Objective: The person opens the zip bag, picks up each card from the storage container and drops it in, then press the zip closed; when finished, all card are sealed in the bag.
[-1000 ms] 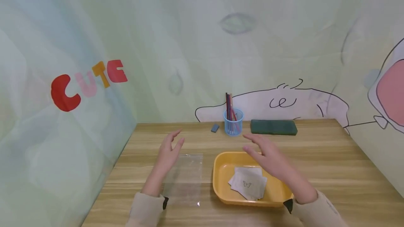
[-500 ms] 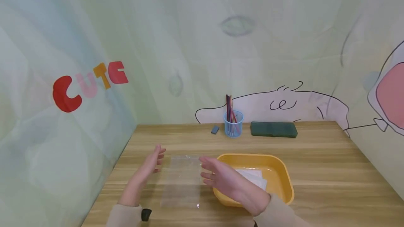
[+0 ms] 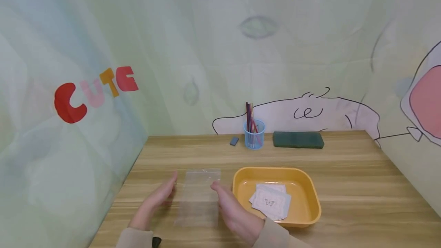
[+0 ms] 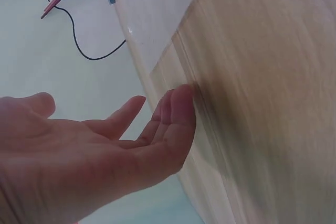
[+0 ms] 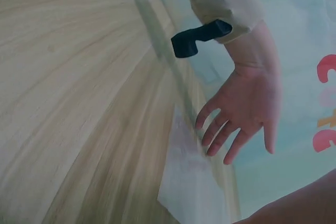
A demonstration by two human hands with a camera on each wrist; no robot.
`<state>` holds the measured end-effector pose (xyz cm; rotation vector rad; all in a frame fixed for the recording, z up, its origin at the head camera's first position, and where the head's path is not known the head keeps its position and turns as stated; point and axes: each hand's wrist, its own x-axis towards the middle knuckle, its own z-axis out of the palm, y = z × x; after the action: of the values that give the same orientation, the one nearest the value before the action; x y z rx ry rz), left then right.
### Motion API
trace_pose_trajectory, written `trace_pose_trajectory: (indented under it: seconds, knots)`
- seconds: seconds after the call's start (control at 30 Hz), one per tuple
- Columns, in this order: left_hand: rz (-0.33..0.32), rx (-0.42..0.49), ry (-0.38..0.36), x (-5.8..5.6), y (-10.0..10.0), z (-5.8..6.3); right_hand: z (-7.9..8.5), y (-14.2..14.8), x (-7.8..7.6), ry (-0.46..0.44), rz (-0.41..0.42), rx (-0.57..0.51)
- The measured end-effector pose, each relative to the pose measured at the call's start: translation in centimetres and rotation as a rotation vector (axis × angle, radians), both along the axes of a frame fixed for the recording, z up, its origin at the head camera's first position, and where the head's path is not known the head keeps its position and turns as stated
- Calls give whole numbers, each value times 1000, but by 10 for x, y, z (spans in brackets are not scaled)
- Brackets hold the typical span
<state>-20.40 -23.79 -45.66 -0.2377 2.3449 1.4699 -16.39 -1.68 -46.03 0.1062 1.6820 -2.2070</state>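
A clear plastic zip bag (image 3: 199, 198) lies flat on the wooden table. My left hand (image 3: 159, 197) is just left of the bag, palm facing inward, its fingers relaxed and holding nothing. In the left wrist view, the fingertips of that hand (image 4: 157, 135) are low over the tabletop beside the bag (image 4: 157, 14). At the bag's right edge, my right hand (image 3: 237, 215) stands thumb up, its other fingers mostly hidden behind it. Across the bag (image 5: 191, 177), the right wrist view shows the left palm (image 5: 251, 100) with fingers spread; only a strip of the right hand appears there.
To the right stands a yellow tray (image 3: 312, 190) with several white cards (image 3: 270, 202), the top one bearing a butterfly. Along the back are a blue eraser (image 3: 234, 141), a blue mesh cup (image 3: 254, 139) of pencils and a dark green case (image 3: 298, 139). Printed cloth walls enclose the table.
My right hand has moved left from over the tray to the bag's right edge, uncovering the cards. My left hand has drawn back and left, off the bag's far corner. Both hands have lowered.
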Motion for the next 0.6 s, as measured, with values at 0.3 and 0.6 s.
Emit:
trace_pose_trajectory:
  seconds: [0.3,0.6]
  knots:
    - [0,3,-18,-4,3,-5,-9,2,-5,6,-43,25]
    - [38,34,-8,4,2,-8,-18,-11,-2,-64,-124,93]
